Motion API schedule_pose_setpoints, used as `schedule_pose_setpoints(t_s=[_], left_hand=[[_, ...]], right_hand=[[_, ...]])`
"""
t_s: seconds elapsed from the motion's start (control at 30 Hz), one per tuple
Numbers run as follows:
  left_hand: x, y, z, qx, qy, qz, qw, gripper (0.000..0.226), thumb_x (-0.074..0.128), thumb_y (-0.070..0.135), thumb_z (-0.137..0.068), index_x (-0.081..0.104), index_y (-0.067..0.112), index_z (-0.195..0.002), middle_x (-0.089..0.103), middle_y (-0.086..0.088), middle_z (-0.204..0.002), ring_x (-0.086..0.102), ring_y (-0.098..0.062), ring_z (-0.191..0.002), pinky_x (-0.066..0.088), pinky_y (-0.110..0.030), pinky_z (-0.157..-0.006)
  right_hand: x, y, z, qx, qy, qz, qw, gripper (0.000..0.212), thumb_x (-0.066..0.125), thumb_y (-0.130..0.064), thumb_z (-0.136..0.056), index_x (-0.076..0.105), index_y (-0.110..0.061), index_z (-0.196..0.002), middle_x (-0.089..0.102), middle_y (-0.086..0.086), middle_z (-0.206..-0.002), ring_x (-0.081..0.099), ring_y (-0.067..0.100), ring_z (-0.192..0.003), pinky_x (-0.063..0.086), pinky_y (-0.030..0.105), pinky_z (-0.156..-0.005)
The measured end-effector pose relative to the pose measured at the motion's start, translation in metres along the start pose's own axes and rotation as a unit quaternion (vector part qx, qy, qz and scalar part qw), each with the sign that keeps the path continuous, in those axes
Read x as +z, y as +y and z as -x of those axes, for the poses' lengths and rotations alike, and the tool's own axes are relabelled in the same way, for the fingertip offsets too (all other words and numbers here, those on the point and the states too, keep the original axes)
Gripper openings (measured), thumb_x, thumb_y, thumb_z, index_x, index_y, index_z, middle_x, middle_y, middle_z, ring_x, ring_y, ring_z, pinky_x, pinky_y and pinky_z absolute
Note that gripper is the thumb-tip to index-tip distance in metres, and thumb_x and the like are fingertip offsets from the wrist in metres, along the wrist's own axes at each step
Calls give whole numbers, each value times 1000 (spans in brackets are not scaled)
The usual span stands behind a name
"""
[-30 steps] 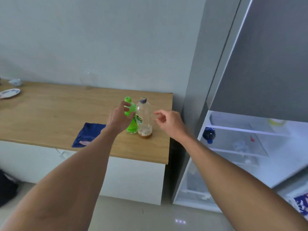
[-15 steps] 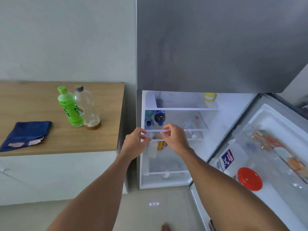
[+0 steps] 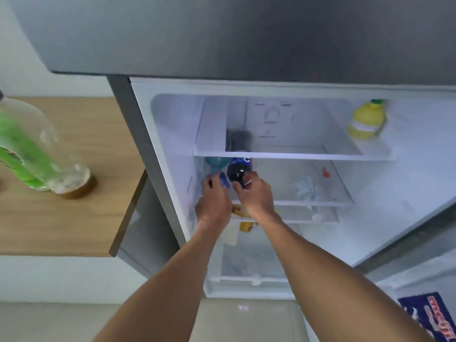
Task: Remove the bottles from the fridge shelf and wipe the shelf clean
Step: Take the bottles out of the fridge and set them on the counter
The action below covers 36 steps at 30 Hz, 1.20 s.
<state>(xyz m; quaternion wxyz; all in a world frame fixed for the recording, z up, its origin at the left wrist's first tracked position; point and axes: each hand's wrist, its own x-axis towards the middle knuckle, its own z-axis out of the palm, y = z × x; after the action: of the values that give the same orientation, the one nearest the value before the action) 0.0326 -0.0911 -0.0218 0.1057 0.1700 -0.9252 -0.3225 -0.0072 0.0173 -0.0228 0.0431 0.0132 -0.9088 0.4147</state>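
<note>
The fridge stands open in front of me. At the left end of its middle glass shelf are a teal bottle and a dark blue bottle. My left hand is closed around the near, blue end of the teal bottle. Just beside it, my right hand grips the near end of the dark blue bottle. Two bottles stand on the wooden counter to the left: a green bottle and a clear bottle with brown liquid at the bottom.
A yellow bottle stands on the top shelf at the right. Small white items lie on the middle shelf. Yellow packets sit below it. The open fridge door is at the right and the grey freezer door overhangs above.
I turned from the counter to the fridge and came closer. Both hands left the counter bottles, reached into the middle shelf and closed on the two bottles there.
</note>
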Motion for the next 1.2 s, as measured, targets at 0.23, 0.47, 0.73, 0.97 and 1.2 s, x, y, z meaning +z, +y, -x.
schedule_pose_setpoints(t_s=[0.23,0.47,0.73,0.97,1.2], left_hand=[[33,-10,-32,-43,60,-5,997,38,56,33,-102,49,25,-138,67,-12,-117,63,-34,-109,45,-38,-68],[7,2,1,-84,31,65,994,41,63,32,-98,51,19,-135,66,-10,-118,64,-31,-109,51,-37,-88],[-76,19,69,-21,83,177,980,35,78,21,-84,69,17,-118,72,2,-103,64,-10,-90,54,-26,-89],[-168,41,115,45,83,219,971,33,75,33,-91,66,22,-120,67,10,-107,64,-8,-99,46,-9,-82],[-277,23,157,96,54,140,984,39,74,39,-91,67,18,-122,75,1,-101,63,-10,-82,47,-23,-76]], right_hand=[[21,20,-15,44,30,-43,998,36,73,-39,-84,53,-17,-103,74,8,-94,70,31,-85,58,45,-78],[-12,22,26,84,107,-68,988,30,76,-17,-81,60,-18,-105,65,7,-102,63,24,-85,56,41,-80],[-69,-45,86,-47,162,-8,986,36,82,-10,-74,69,-9,-108,63,12,-101,64,28,-80,51,30,-71],[-142,-130,133,-86,127,38,987,25,80,-15,-79,71,-10,-102,56,4,-91,50,18,-79,39,25,-70],[-184,-213,209,-45,53,68,995,14,82,-19,-71,77,-9,-79,66,1,-70,58,18,-66,35,21,-53]])
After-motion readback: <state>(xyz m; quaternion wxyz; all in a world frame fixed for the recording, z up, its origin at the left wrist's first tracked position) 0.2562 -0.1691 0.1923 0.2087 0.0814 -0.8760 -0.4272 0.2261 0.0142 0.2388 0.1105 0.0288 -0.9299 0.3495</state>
